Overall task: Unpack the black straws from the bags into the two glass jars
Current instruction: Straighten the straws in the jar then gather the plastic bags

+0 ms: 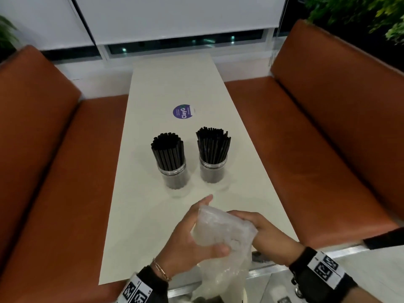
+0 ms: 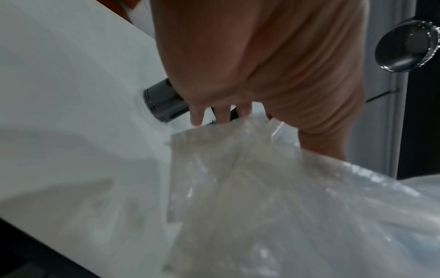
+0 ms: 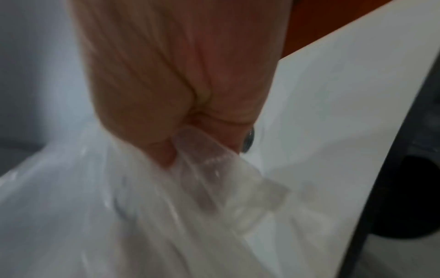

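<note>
Two glass jars, the left jar [image 1: 174, 171] and the right jar [image 1: 213, 169], stand side by side on a pale tabletop [image 1: 153, 215], each packed with upright black straws [image 1: 168, 149]. At the near edge, the left hand [image 1: 188, 235] and right hand [image 1: 265, 234] hold a clear plastic bag [image 1: 220, 232] that looks empty, its lower part hanging below the tabletop. The left grip has its thumb pressed against the film with fingers spread behind; the right grip is curled, pinching a bunched fold. With unpacking seemingly finished, the sensible handling is to gather the slippery film into one fist, keeping it clear of the jars so nothing tips.
</note>
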### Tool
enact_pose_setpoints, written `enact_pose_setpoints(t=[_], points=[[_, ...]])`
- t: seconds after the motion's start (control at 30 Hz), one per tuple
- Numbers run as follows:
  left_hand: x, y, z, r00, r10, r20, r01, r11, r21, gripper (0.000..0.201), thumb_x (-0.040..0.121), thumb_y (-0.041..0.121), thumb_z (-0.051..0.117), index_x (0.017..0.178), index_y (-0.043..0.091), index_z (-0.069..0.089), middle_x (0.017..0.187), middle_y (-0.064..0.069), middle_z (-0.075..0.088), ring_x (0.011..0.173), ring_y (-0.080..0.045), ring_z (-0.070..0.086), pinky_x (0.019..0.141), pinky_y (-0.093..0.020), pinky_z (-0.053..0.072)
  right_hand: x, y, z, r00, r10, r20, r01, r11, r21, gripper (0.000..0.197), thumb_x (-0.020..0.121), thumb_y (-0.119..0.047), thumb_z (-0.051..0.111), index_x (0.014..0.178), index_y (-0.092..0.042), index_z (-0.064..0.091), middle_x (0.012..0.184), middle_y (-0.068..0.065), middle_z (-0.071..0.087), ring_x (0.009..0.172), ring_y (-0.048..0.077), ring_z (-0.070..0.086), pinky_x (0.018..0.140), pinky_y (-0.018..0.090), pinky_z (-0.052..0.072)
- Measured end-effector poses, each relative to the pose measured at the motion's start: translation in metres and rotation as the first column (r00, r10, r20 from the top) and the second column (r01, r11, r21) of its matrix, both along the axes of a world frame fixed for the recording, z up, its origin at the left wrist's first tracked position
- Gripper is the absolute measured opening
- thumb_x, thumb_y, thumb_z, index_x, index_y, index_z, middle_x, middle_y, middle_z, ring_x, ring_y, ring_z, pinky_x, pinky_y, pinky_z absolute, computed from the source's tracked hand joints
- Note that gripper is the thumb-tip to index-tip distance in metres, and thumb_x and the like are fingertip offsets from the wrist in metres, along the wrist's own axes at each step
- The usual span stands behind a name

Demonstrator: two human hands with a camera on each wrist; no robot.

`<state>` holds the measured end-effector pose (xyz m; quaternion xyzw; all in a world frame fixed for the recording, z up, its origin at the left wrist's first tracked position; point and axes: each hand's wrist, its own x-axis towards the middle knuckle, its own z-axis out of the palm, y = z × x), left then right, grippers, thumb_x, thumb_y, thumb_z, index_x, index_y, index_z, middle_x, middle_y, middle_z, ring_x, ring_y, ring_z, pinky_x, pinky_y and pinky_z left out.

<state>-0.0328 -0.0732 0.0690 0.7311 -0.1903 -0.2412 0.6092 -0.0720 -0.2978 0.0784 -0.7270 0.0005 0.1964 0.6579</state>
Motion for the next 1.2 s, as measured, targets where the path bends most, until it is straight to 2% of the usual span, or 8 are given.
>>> enact_pose_setpoints(t=[0.17, 0.27, 0.37, 0.57, 0.73, 0.87, 1.03, 1.2], points=[[0.003, -0.027, -0.009, 0.983, 0.182, 0.02, -0.183, 0.973, 0.137, 0.033, 0.081, 0.028, 0.093, 0.107, 0.03, 0.072, 0.1, 0.008, 0.079, 0.09, -0.006, 0.072, 0.081, -0.035, 0.063, -0.008, -0.036, 0.013, 0.915, 0.021, -0.404, 0.239, 0.777, 0.582, 0.069, 0.078, -0.008, 0.06, 0.146, 0.005, 0.055, 0.126, 0.027, 0.065, 0.095, 0.032, 0.075, 0.069, 0.033, 0.063], [0.001, -0.046, -0.014, 0.963, 0.175, 0.205, -0.218, 0.954, 0.208, 0.024, 0.089, 0.031, 0.085, 0.103, 0.038, 0.068, 0.095, 0.02, 0.074, 0.079, 0.002, 0.068, 0.071, -0.016, 0.054, -0.016, -0.036, 0.01, 0.915, -0.05, -0.401, 0.209, 0.908, 0.363, 0.042, 0.103, -0.039, 0.057, 0.132, -0.013, 0.071, 0.12, 0.013, 0.077, 0.097, 0.02, 0.078, 0.076, 0.031, 0.06], [0.0, -0.061, -0.019, 0.975, 0.129, 0.182, -0.164, 0.968, 0.19, 0.021, 0.094, 0.029, 0.08, 0.108, 0.03, 0.065, 0.098, 0.013, 0.076, 0.084, -0.004, 0.073, 0.075, -0.023, 0.058, -0.018, -0.04, 0.001, 0.925, -0.23, -0.304, 0.282, 0.949, 0.142, 0.025, 0.101, -0.008, 0.068, 0.125, -0.01, 0.069, 0.094, -0.001, 0.081, 0.072, 0.006, 0.077, 0.051, 0.015, 0.055], [0.0, -0.08, -0.022, 0.895, 0.201, -0.397, -0.241, 0.969, -0.054, 0.029, 0.081, -0.007, 0.08, 0.105, 0.009, 0.076, 0.105, -0.016, 0.081, 0.091, -0.028, 0.077, 0.073, -0.034, 0.064, -0.032, -0.077, -0.012, 0.958, -0.269, -0.103, 0.272, 0.962, 0.021, 0.019, 0.095, 0.004, 0.072, 0.103, -0.012, 0.08, 0.097, 0.017, 0.079, 0.073, 0.026, 0.075, 0.049, 0.035, 0.056], [0.01, -0.102, -0.001, 0.553, -0.086, -0.829, -0.213, 0.947, -0.24, 0.045, 0.099, 0.045, 0.06, 0.102, 0.006, 0.081, 0.108, -0.017, 0.08, 0.087, -0.033, 0.078, 0.055, -0.044, 0.062, -0.037, -0.107, -0.024, 0.924, -0.362, 0.126, 0.364, 0.932, 0.009, 0.022, 0.088, 0.018, 0.074, 0.101, 0.004, 0.084, 0.112, 0.009, 0.082, 0.104, 0.017, 0.079, 0.088, 0.032, 0.066], [0.007, -0.13, -0.012, 0.678, -0.146, -0.721, 0.153, 0.987, -0.056, 0.038, 0.09, 0.024, 0.078, 0.121, 0.003, 0.077, 0.109, -0.018, 0.078, 0.085, -0.031, 0.076, 0.056, -0.04, 0.063, -0.049, -0.13, -0.022, 0.969, -0.236, 0.075, 0.239, 0.97, -0.035, 0.037, 0.085, 0.021, 0.061, 0.102, -0.001, 0.085, 0.129, 0.005, 0.074, 0.117, 0.011, 0.071, 0.088, 0.017, 0.06], [0.0, -0.162, -0.032, 0.853, -0.154, -0.499, 0.201, 0.979, 0.042, 0.03, 0.085, 0.011, 0.087, 0.114, 0.008, 0.078, 0.096, -0.008, 0.075, 0.079, -0.02, 0.069, 0.058, -0.03, 0.054, -0.097, -0.173, -0.042, 0.933, -0.172, -0.316, 0.309, 0.834, 0.457, 0.055, 0.089, -0.005, 0.07, 0.143, -0.01, 0.061, 0.134, 0.021, 0.063, 0.113, 0.035, 0.061, 0.088, 0.047, 0.057], [-0.008, -0.193, -0.048, 0.831, -0.34, -0.441, 0.442, 0.884, 0.15, 0.048, 0.08, 0.021, 0.094, 0.125, 0.026, 0.078, 0.116, 0.001, 0.079, 0.102, -0.019, 0.076, 0.081, -0.044, 0.065, -0.136, -0.184, -0.076, 0.841, -0.393, -0.372, 0.487, 0.85, 0.202, 0.043, 0.083, 0.003, 0.086, 0.12, -0.015, 0.076, 0.125, 0.008, 0.077, 0.104, 0.034, 0.075, 0.083, 0.044, 0.061]])
